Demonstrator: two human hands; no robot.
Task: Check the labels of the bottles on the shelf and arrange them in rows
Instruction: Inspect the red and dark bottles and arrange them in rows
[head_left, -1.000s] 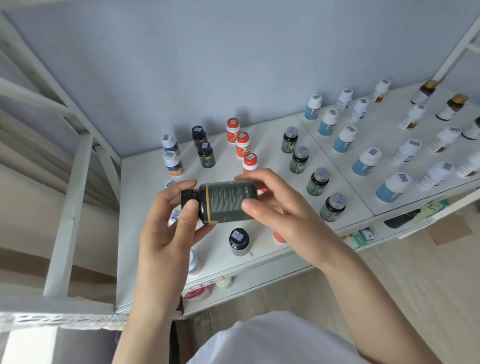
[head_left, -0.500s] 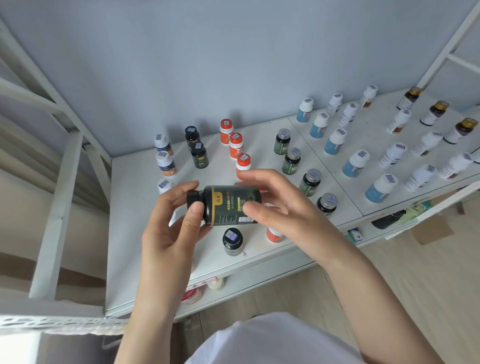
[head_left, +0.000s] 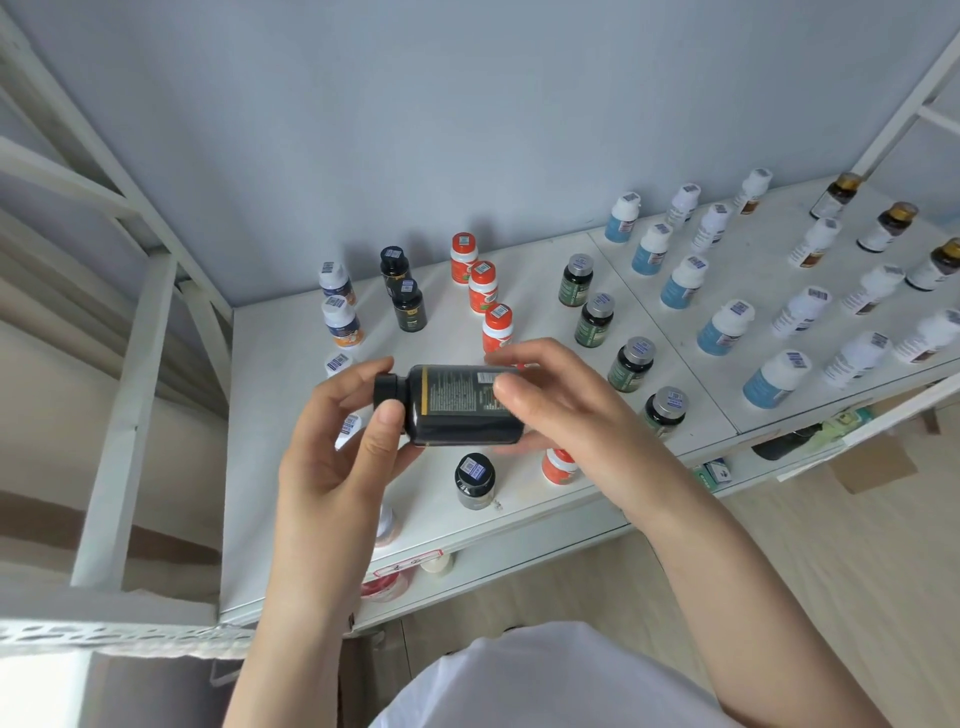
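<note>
- A person holds a black bottle (head_left: 457, 405) on its side above the white shelf (head_left: 280, 467), cap pointing to the person's left. It is off the board, not yet placed in any row.
- The left hand (head_left: 337, 457) pinches the cap end, thumb across the neck. The right hand (head_left: 561, 405) curls its fingertips (head_left: 506, 387) round the base end. Both hands are clamped on the bottle.
- What has changed: half a second ago the face turned to the camera carried a gold band and a small white patch. A second ago it showed a greenish block of text. Now a panel of fine print beside a gold stripe faces up, so the bottle has been rolled about its long axis while the hands kept their ends.
- The reading — the label check is under way on this bottle, not finished, and the sorting waits on it.
- Just behind the held bottle and to its left stand two matching black bottles (head_left: 408, 306), a likely home for it. Directly behind it runs the orange-capped row (head_left: 483, 286).
- Just in front of the held bottle a lone dark bottle (head_left: 474, 480) stands out of line, probably next to be checked.
- To the right of the held bottle the green row (head_left: 595, 319) and the blue row (head_left: 724, 327) already stand in order.
</note>
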